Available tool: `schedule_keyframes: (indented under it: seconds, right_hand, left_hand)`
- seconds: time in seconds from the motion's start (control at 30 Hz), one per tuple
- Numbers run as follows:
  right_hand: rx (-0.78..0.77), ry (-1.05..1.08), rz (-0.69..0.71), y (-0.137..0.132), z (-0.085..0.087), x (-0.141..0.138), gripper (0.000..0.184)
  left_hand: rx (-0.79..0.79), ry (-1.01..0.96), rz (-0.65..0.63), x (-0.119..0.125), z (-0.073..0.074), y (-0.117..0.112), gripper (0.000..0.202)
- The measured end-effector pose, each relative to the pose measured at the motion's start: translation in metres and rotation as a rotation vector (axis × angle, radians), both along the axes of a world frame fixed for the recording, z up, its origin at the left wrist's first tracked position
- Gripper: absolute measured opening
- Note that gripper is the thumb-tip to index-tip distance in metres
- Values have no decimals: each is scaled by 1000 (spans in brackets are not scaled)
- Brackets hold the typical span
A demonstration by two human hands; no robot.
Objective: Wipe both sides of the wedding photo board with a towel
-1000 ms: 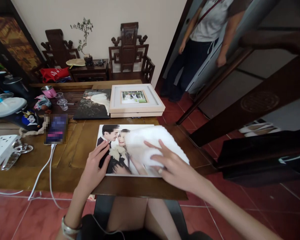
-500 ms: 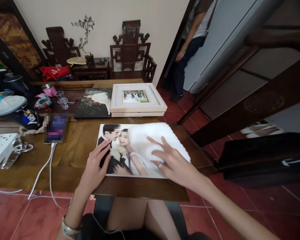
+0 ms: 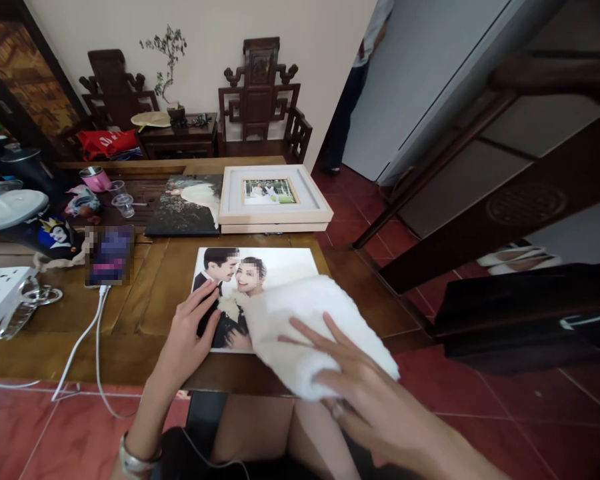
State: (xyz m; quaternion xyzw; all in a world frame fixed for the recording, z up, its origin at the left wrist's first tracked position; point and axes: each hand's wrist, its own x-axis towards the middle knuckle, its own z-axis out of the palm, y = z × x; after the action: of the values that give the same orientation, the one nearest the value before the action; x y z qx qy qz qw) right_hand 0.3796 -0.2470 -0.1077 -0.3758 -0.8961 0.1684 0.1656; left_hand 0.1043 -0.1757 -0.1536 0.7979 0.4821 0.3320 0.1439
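The wooden table (image 3: 155, 303) spreads beneath both hands. The photo print (image 3: 234, 305) lies under the left hand (image 3: 190, 328), relaxed, slightly spread, gripping nothing. The white cloth (image 3: 305, 300), partly covering the print, lies under the right hand (image 3: 353, 373), fingers splayed; its grip I cannot tell.

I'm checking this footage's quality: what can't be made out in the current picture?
All in the head view:
- Lower right of the couple photo: hidden by the white cloth.
- Screen of the phone: pixelated.
- Head of the background person: cut off by the top edge.
- Details of the framed picture: too small.
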Motion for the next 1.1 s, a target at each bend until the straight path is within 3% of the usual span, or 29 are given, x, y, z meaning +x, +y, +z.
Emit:
schedule_keyframes:
  seconds: [0.27,0.43,0.57,0.87,0.97,1.1]
  right_hand:
    - [66,1,-109,102,-11,5,23]
    - [89,12,-156,129,-6,4,15]
    - [63,-10,-156,103,-4,4,24]
    - [7,-50,-7,-24,4,-6,32]
    - [-8,-59,26,-36,7,-10,31]
    - [-34,-15,0,-14,3,-11,33]
  left_hand:
    - [-3,9,2,-1,-1,0,36]
    - [-1,4,6,-1,-2,1,35]
    - [-2,-1,13,-1,-2,0,35]
    - [-1,-15,5,0,-2,0,36]
    - [4,-14,3,0,-2,0,36]
    - [4,-10,-2,-1,-1,0,36]
